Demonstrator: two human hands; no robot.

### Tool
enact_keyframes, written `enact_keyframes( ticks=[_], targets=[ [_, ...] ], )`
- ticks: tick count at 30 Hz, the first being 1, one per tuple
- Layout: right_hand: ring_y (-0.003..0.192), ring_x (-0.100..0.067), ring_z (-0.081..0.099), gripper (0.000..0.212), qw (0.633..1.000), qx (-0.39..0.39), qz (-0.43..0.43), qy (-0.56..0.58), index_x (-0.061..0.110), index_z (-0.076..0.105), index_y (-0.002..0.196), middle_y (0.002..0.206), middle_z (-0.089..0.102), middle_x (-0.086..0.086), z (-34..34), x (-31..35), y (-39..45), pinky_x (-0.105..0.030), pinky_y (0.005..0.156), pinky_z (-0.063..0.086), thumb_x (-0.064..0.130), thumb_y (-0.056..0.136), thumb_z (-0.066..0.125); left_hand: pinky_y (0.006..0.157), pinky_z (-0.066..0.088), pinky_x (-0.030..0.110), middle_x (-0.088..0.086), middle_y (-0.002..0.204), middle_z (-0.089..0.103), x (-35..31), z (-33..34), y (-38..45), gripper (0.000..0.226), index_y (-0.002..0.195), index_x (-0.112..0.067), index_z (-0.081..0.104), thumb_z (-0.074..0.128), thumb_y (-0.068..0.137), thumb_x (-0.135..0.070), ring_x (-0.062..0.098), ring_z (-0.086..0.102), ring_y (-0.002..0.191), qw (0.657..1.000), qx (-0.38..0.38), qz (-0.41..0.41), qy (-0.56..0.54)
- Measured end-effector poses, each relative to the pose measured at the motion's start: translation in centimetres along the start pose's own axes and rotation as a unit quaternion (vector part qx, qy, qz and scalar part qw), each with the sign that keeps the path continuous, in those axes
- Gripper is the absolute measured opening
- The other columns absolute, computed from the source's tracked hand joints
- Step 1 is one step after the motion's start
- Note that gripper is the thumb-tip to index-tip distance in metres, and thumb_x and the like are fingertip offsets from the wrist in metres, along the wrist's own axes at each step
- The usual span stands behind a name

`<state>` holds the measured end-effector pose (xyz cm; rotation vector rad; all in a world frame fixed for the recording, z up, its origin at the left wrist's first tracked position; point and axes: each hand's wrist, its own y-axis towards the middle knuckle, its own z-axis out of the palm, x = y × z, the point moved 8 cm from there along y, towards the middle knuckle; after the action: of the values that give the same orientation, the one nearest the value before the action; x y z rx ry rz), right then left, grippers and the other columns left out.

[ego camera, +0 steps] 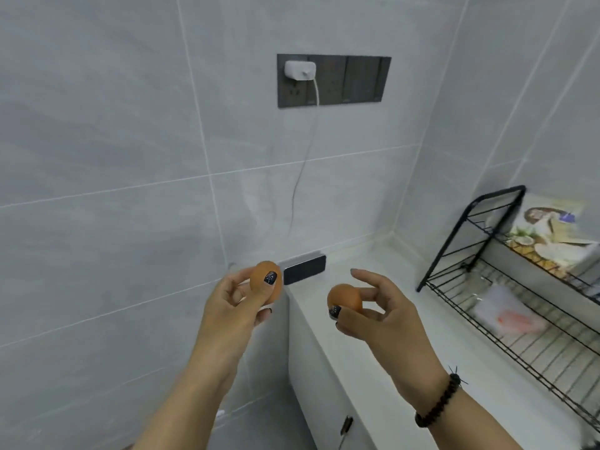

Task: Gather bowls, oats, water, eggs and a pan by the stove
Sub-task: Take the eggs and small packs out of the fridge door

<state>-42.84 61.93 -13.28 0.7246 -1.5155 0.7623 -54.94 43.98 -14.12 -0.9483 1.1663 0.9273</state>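
Above the white worktop (406, 323) edge | left hand (237, 303) pinches one brown egg (261, 280), right hand (380, 315) pinches another egg (345, 298) | stove not visible | carry with light grip, eggs apart, lay down where they cannot roll.

Matt brown eggs (264, 282); glossy wall tiles (130, 157); black wire rack (506, 306).

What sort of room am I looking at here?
Probably a home kitchen: tiled walls, a white countertop with a black wire dish rack, a wall outlet panel, and an egg in each hand.
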Motion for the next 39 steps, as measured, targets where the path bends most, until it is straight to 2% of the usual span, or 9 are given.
enact_keyframes(
  ticks=[4,11,14,17,19,23,26,31,39],
  targets=[
    [0.084,-0.019,0.072,0.045,0.995,-0.091,0.029,-0.021,0.031,0.064,0.109,0.106,0.067,0.002,-6.1,-2.0,3.7,-0.045,0.086,0.057,0.008,0.073,0.078,0.081,0.054,0.029,0.0,0.094,0.075,2.0,7.2,5.7,0.035,0.106,-0.017,0.065,0.075,0.076,-0.033,0.012,0.071,0.088,0.996,0.082,-0.03,0.021],
    [0.083,-0.019,0.072,0.033,0.961,-0.26,0.094,0.006,0.022,0.068,0.1,0.102,0.068,0.003,-13.6,-7.3,11.2,-0.038,0.084,0.056,0.007,0.072,0.077,0.073,0.052,0.025,0.003,0.108,0.068,7.6,19.9,17.8,0.024,0.106,-0.018,0.062,0.073,0.085,-0.022,0.015,0.068,0.096,0.965,0.233,-0.064,0.105],
    [0.088,-0.025,0.07,0.03,0.933,-0.334,0.135,0.03,0.017,0.066,0.096,0.1,0.068,0.0,-16.3,-10.3,13.9,-0.039,0.082,0.056,0.004,0.071,0.076,0.071,0.052,0.023,0.002,0.108,0.069,10.5,25.4,21.5,0.042,0.112,-0.021,0.063,0.08,0.077,-0.034,0.012,0.068,0.094,0.933,0.304,-0.076,0.175],
    [0.089,-0.026,0.069,0.028,0.905,-0.388,0.167,0.048,0.015,0.064,0.095,0.098,0.067,0.001,-18.8,-13.5,16.2,-0.038,0.082,0.057,0.005,0.071,0.077,0.084,0.055,0.032,-0.006,0.107,0.068,13.6,30.1,24.2,0.061,0.117,-0.028,0.058,0.074,0.062,-0.047,0.009,0.067,0.093,0.901,0.357,-0.098,0.227],
    [0.088,-0.025,0.07,0.029,0.893,-0.407,0.185,0.054,0.014,0.064,0.095,0.097,0.066,0.001,-19.7,-15.2,17.2,-0.037,0.083,0.058,0.007,0.071,0.078,0.089,0.055,0.037,-0.009,0.107,0.067,15.6,31.9,25.0,0.054,0.112,-0.032,0.061,0.073,0.062,-0.048,0.009,0.066,0.094,0.885,0.377,-0.096,0.256],
    [0.088,-0.025,0.07,0.03,0.859,-0.444,0.246,0.064,0.015,0.064,0.092,0.095,0.069,-0.002,-21.0,-20.0,18.3,-0.042,0.083,0.058,0.012,0.065,0.078,0.077,0.053,0.03,-0.008,0.097,0.069,20.8,34.7,26.2,0.021,0.093,-0.035,0.065,0.079,0.078,-0.03,0.013,0.066,0.09,0.853,0.414,-0.081,0.309],
    [0.085,-0.025,0.069,0.031,0.837,-0.457,0.293,0.07,0.017,0.063,0.092,0.098,0.069,-0.004,-21.3,-23.1,18.8,-0.042,0.08,0.059,0.015,0.065,0.078,0.075,0.049,0.025,-0.009,0.096,0.068,24.1,35.9,26.9,0.022,0.094,-0.032,0.063,0.078,0.079,-0.025,0.008,0.065,0.088,0.834,0.428,-0.067,0.341],
    [0.089,-0.011,0.06,0.033,0.815,-0.46,0.351,-0.01,0.022,0.058,0.1,0.101,0.064,0.006,-21.9,-25.8,19.6,-0.014,0.061,0.043,0.022,0.073,0.077,0.064,0.039,0.011,-0.015,0.088,0.062,27.0,37.8,27.0,0.024,0.09,-0.035,0.057,0.076,0.081,-0.024,0.002,0.059,0.078,0.807,0.452,-0.047,0.378],
    [0.096,-0.016,0.059,0.035,0.798,-0.472,0.372,-0.052,0.022,0.057,0.107,0.108,0.06,0.004,-22.6,-27.8,20.3,-0.022,0.071,0.044,0.023,0.077,0.074,0.058,0.037,0.003,-0.015,0.087,0.061,29.5,39.0,27.1,0.026,0.098,-0.033,0.057,0.075,0.081,-0.024,-0.001,0.056,0.072,0.803,0.46,-0.045,0.375]
  ],
)
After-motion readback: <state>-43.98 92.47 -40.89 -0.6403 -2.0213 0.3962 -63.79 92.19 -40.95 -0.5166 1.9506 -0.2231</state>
